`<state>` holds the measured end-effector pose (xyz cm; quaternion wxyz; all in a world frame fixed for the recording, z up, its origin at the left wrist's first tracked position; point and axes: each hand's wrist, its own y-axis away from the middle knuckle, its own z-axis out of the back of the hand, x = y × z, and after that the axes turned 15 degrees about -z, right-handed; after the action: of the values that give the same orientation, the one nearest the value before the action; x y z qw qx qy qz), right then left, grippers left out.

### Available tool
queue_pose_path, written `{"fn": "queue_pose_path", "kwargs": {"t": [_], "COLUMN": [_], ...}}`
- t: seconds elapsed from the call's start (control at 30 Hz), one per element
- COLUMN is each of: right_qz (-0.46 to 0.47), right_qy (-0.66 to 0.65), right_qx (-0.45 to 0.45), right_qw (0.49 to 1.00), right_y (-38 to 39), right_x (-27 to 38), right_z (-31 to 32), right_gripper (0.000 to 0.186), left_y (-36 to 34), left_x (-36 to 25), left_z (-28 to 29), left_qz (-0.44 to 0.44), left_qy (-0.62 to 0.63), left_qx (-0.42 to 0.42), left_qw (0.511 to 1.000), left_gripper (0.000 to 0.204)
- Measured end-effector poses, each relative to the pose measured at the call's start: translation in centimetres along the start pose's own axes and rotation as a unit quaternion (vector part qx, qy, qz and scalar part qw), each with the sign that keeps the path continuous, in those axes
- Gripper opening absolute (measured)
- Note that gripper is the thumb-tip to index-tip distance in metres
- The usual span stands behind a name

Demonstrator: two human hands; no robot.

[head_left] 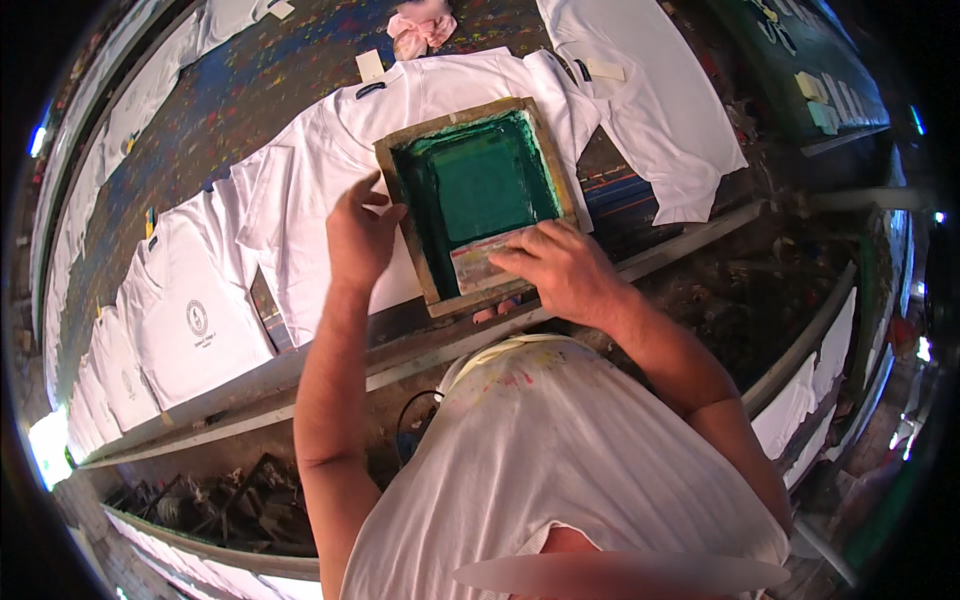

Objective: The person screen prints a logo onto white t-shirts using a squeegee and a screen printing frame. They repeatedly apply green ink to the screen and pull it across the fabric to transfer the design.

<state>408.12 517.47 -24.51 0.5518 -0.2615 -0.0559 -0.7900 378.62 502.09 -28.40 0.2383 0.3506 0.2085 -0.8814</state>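
Note:
A wooden screen-printing frame (548, 150) with a green mesh lies tilted over the front of a white T-shirt (300, 190). My left hand (362, 238) is at the frame's left side, thumb and fingers bent against its edge. Inside the frame, at its near end, leans a flat squeegee (480, 264) with a pale, stained face. My right hand (568, 268) grips the squeegee's right part, with fingers bent over its top. Some fingertips show below the frame's near edge; the mesh's underside is hidden.
White T-shirts lie in a row along the paint-speckled table (250, 75); one at left bears a dark round print (197, 318). Another plain shirt (650, 100) lies at right. A pink crumpled cloth (420, 30) sits beyond the collar. A metal rail (400, 375) runs along the near edge.

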Motion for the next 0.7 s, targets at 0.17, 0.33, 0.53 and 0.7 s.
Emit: {"fn": "queue_pose_path", "kwargs": {"t": [0.17, 0.33, 0.53, 0.7], "right_qz": [-0.023, -0.098, -0.327, -0.326], "right_qy": [0.0, -0.128, -0.34, -0.512], "right_qx": [0.024, -0.048, -0.119, 0.006], "right_qw": [0.999, 0.986, 0.874, 0.795], "right_y": [2.5, 3.5, 3.5, 4.1], "right_x": [0.6, -1.9, -7.7, -9.1], "right_z": [-0.2, -0.5, -2.2, -2.6], "right_gripper": [0.045, 0.051, 0.055, 0.047], "left_y": [5.7, 7.9, 8.4, 8.6], "left_x": [-1.1, -2.8, -2.7, -4.3], "left_z": [-5.1, -7.1, -7.7, -7.2], "left_qz": [-0.035, -0.06, -0.183, -0.219], "left_qy": [0.121, 0.058, 0.019, 0.036], "left_qx": [-0.165, -0.171, -0.203, -0.219], "left_qw": [0.978, 0.982, 0.962, 0.95], "left_gripper": [0.057, 0.067, 0.056, 0.05]}}
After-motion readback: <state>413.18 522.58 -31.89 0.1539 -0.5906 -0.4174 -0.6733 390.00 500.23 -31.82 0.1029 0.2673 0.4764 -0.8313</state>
